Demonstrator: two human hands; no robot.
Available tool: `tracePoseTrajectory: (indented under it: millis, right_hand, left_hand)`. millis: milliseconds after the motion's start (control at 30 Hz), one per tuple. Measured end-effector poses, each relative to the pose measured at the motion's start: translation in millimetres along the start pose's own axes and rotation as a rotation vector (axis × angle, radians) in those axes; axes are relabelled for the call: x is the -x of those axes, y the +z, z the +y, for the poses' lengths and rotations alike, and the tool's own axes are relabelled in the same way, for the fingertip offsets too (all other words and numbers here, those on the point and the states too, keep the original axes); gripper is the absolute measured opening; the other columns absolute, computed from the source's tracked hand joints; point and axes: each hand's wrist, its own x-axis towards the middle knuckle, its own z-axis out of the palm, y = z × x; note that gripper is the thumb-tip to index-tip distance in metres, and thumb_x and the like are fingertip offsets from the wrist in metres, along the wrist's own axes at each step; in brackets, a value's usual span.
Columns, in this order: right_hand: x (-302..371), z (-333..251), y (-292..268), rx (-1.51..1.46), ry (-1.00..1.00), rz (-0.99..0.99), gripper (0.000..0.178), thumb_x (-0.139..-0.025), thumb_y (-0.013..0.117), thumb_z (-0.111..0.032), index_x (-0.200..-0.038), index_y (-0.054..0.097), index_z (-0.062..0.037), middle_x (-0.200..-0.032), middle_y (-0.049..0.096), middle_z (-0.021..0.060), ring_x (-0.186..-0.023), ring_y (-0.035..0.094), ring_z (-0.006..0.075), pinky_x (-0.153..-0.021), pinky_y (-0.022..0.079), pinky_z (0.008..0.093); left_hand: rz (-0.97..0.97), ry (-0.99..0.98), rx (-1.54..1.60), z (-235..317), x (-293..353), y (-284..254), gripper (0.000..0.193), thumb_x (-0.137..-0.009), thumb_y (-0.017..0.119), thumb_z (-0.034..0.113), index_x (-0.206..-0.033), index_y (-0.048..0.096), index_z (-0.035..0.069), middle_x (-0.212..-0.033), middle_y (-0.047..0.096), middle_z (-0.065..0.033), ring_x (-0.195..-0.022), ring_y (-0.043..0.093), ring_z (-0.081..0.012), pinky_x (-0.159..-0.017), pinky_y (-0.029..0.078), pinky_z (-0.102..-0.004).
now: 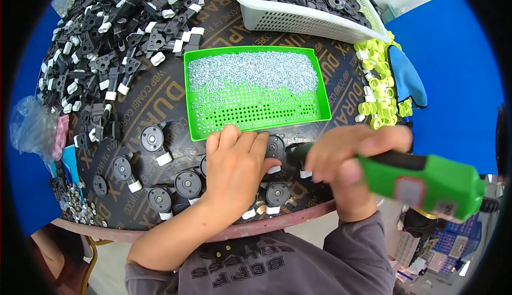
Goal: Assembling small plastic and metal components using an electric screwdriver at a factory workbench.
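My right hand (pixel 341 162) grips a green and black power screwdriver (pixel 421 180), held level with its front end pointing left. My left hand (pixel 234 167) is bent down over the black parts by the tray's near edge. Its fingers are curled together, and what lies under them is hidden. Close to its thumb is a round black disc part (pixel 275 147). Several black parts with round discs and white ends, such as this one (pixel 188 184), lie in front of me. Beyond them stands a green perforated tray (pixel 189 98) of small silvery screws (pixel 250 71).
A heap of black and white parts (pixel 112 44) covers the back left. The white basket (pixel 298 24) at the back holds black discs. Yellow-green rings (pixel 378 87) and a blue glove (pixel 406 76) lie right. Small metal pieces (pixel 80 204) sit at the left edge.
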Motion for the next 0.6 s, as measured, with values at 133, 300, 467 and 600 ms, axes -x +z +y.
tracePoseTrajectory:
  millis: [133,300,467,600]
  right_hand:
    - [-18.3,28.5,-24.7,0.068,-0.138,0.309,0.026,-0.095,0.054,-0.001,-0.113,0.036,-0.0058,-0.065,0.054,0.0082,-0.051,0.054,0.0167,-0.051,0.051,0.033]
    - [-20.7,62.0,-37.3,0.048,-0.171,0.289,0.027,-0.093,0.053,0.004,-0.116,0.038,-0.0003,-0.066,0.054,0.0074,-0.051,0.054,0.0144,-0.05,0.049,0.0296]
    - [-24.5,64.4,-27.8,0.128,-0.107,0.313,0.025,-0.092,0.054,-0.002,-0.113,0.041,-0.0059,-0.062,0.05,0.0073,-0.047,0.049,0.0174,-0.049,0.048,0.0342]
    - [-23.3,62.5,-28.7,0.155,-0.106,0.296,0.025,-0.093,0.053,-0.002,-0.114,0.041,-0.0057,-0.062,0.05,0.0071,-0.047,0.049,0.0169,-0.049,0.048,0.0339]
  left_hand:
    - [0.02,0.015,0.011,2.5,1.2,-3.4,0.053,-0.069,0.079,0.032,-0.114,0.067,0.006,-0.101,0.066,-0.0021,-0.093,0.052,-0.0222,-0.085,0.038,-0.038]
    - [-0.067,0.092,0.072,13.9,16.2,-24.1,0.052,-0.07,0.078,0.037,-0.113,0.068,0.01,-0.111,0.065,0.0012,-0.098,0.052,-0.0225,-0.086,0.037,-0.0393]
    - [-0.256,0.142,0.197,18.1,31.4,-22.8,0.052,-0.066,0.082,0.032,-0.112,0.069,0.01,-0.113,0.063,0.0007,-0.103,0.05,-0.0233,-0.087,0.036,-0.0399]
    - [-0.232,0.177,0.134,17.8,35.2,-15.0,0.051,-0.068,0.081,0.029,-0.113,0.068,0.009,-0.111,0.063,-0.001,-0.102,0.051,-0.0235,-0.087,0.036,-0.0397]
